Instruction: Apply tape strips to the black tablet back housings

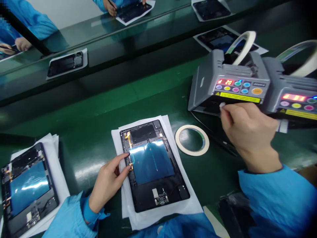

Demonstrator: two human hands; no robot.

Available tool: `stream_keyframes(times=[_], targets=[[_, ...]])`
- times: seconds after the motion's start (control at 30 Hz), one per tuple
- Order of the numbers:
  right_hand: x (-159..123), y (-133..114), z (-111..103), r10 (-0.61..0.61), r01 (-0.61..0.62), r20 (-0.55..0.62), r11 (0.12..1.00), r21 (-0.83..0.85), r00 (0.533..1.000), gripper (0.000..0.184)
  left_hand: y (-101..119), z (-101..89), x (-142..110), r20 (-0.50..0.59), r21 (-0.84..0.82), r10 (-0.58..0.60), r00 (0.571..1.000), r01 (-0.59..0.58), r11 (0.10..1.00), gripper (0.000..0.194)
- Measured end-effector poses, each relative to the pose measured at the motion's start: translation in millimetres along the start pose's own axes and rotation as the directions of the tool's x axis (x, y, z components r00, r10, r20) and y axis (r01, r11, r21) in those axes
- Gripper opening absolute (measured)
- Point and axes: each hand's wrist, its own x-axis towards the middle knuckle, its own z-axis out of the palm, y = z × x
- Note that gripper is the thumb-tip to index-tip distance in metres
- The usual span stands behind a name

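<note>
Spreading thumb and forefinger slightly apart, the left hand (109, 178) is touching the left edge of an opened tablet (155, 167), near an orange flex ribbon (128, 139); whether anything thin is lying between those fingertips, one cannot tell. The tablet is lying flat on stacked white sheets (185, 206), directly before the wearer, its blue-filmed panel (148, 158) reflecting overhead light. The right hand (250, 132) — thumb drawn against curled forefinger — is pinching a small whitish tab (222, 105) before the dark front of a grey tape dispenser (206, 82). Red digits are glowing above the dispenser's coloured buttons, and a cream tape roll (247, 46) is standing upright in its top. A second dispenser (274, 79) is standing just beside it. A loose tape roll (192, 152) is lying on the green bench (84, 158), between tablet and dispenser. At far left, another opened tablet (29, 188) is resting on paper. Beyond, a co-worker's hand (110, 8) is holding a dark, pen-like tool (112, 4) beside a further tablet (133, 12).
</note>
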Motion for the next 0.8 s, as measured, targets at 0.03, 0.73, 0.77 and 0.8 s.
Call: stream_keyframes(times=[0.03,0.73,0.77,0.8], targets=[[1.5,-0.2,-4.7,-0.016,0.016,-0.008,1.000,0.013,1.000,0.012,-0.5,-2.5,-0.5,-0.015,0.016,0.026,1.000,-0.025,1.000,0.032],[21.7,-93.3,15.0,-0.373,0.111,0.166,0.618,0.778,0.913,0.010,62.1,51.6,98.9,0.139,0.329,0.375,0.917,-0.399,0.856,0.025],[22.1,-92.7,14.8,-0.369,0.108,0.168,0.620,0.777,0.914,0.009,60.5,53.2,99.2,0.124,0.312,0.373,0.919,-0.393,0.865,0.026],[22.4,-92.2,14.7,-0.367,0.105,0.170,0.623,0.775,0.915,0.008,59.2,54.6,99.4,0.109,0.292,0.371,0.922,-0.386,0.875,0.027]])
